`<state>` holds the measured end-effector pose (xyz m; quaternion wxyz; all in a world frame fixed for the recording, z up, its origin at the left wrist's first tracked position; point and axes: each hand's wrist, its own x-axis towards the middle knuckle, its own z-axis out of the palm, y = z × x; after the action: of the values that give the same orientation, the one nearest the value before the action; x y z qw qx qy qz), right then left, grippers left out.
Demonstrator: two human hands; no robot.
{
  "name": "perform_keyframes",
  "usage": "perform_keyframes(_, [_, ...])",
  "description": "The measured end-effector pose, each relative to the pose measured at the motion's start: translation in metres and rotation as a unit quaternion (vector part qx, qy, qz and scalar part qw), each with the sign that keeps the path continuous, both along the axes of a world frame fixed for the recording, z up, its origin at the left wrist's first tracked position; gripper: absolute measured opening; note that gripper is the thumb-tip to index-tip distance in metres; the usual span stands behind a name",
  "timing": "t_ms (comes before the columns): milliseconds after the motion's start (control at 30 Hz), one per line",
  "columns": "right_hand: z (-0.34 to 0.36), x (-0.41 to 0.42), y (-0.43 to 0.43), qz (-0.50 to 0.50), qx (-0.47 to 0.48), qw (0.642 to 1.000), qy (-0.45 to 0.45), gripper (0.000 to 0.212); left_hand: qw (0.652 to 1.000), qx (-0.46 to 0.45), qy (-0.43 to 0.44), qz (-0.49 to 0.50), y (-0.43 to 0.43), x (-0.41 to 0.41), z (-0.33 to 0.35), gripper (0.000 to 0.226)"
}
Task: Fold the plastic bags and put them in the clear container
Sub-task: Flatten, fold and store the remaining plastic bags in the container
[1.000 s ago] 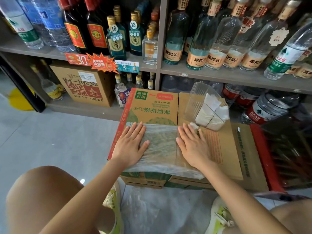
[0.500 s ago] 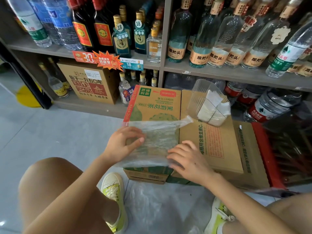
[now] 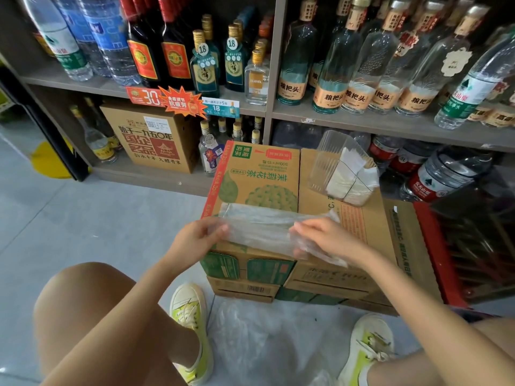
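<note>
A clear plastic bag [image 3: 262, 228] lies folded into a long narrow strip across the top of the cardboard boxes [image 3: 362, 227]. My left hand [image 3: 196, 240] pinches its left end. My right hand [image 3: 326, 236] grips its right end, where loose plastic trails down over the box edge. The clear container [image 3: 331, 160] stands tilted on the far right of the box top, with folded white bags [image 3: 351, 179] inside. More loose plastic bags [image 3: 267, 338] lie on the floor between my shoes.
Shelves of glass bottles [image 3: 334, 65] and water bottles rise just behind the boxes. A brown carton [image 3: 150, 140] sits on the lower shelf at left. A red crate [image 3: 440, 252] flanks the boxes on the right. Grey floor [image 3: 83, 218] stretches left.
The bag lay flat under both palms, then I lifted its near edge and folded it away from me. It is now a narrow strip held at both ends.
</note>
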<state>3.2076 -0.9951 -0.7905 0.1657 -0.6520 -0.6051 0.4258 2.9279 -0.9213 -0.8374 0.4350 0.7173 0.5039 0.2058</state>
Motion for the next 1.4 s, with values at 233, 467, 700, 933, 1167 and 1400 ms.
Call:
perform_keyframes(233, [0.006, 0.003, 0.03, 0.021, 0.04, 0.983, -0.18, 0.025, 0.995, 0.032, 0.082, 0.039, 0.024, 0.021, 0.007, 0.031])
perform_keyframes(467, [-0.016, 0.002, 0.058, 0.006, 0.031, 0.97, -0.241, 0.015, 0.989, 0.019, 0.117, 0.093, 0.037, 0.037, 0.007, 0.047])
perform_keyframes(700, [-0.02, 0.005, 0.065, 0.019, 0.023, 0.969, -0.245, 0.02, 0.914, 0.361, 0.16, 0.09, 0.018, 0.04, 0.009, 0.037])
perform_keyframes(933, [-0.013, 0.006, 0.061, 0.016, 0.017, 0.97, -0.241, 0.02, 0.928, 0.265, 0.235, -0.112, 0.01, 0.057, -0.027, 0.067])
perform_keyframes(1167, [-0.022, -0.048, 0.027, -0.009, 0.282, 0.88, -0.381, 0.049, 0.918, 0.26, 0.281, -0.104, 0.01, 0.061, -0.035, 0.079])
perform_keyframes(1400, [-0.073, -0.078, 0.027, 0.079, 0.153, 0.912, -0.372, 0.069, 0.908, 0.271, 0.298, -0.116, 0.012, 0.06, -0.037, 0.071])
